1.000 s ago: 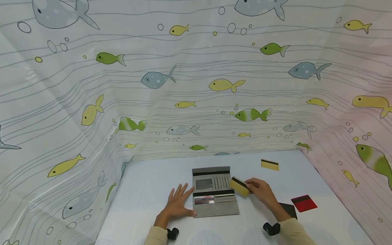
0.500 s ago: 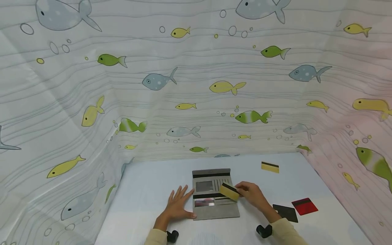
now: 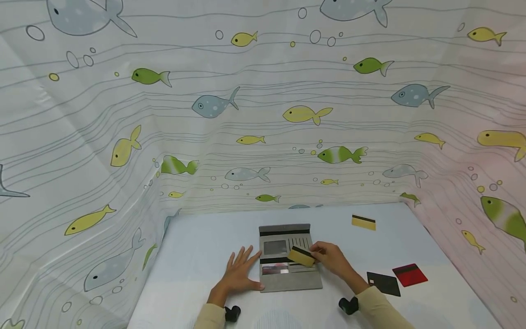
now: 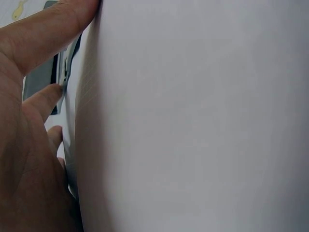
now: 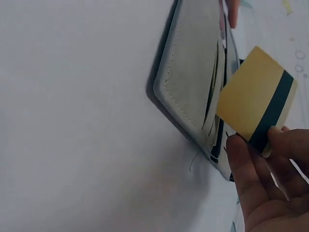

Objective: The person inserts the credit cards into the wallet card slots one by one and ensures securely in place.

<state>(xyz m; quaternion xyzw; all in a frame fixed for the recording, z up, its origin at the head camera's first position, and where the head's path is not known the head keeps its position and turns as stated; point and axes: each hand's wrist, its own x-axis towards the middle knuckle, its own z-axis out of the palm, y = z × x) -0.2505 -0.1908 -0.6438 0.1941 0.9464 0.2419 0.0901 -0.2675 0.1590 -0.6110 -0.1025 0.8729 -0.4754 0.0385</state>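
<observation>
A grey wallet [image 3: 291,282] lies unfolded on the table, with card slots and clear windows on its inner side. My left hand [image 3: 239,274] rests flat with spread fingers, the thumb and fingertips touching the wallet's left edge. Between thumb and fingers, my right hand [image 3: 332,259] pinches the corner of a gold card [image 3: 301,257] with a dark stripe. This card is tilted above the wallet's right half, near the lower slots. In the right wrist view the gold card [image 5: 253,92] has a corner close to the slot edges; whether it touches them I cannot tell.
To the right of the wallet lie a black card [image 3: 384,283] and a red card [image 3: 410,275], close together. Another gold card [image 3: 363,222] sits farther back on the white table [image 3: 197,237]. Fish-patterned sheeting [image 3: 263,151] encloses the table's back and sides.
My right hand has carried the gold card leftward, from beside the wallet's right edge to over its slots. The black card is now more exposed. My left hand stays in place.
</observation>
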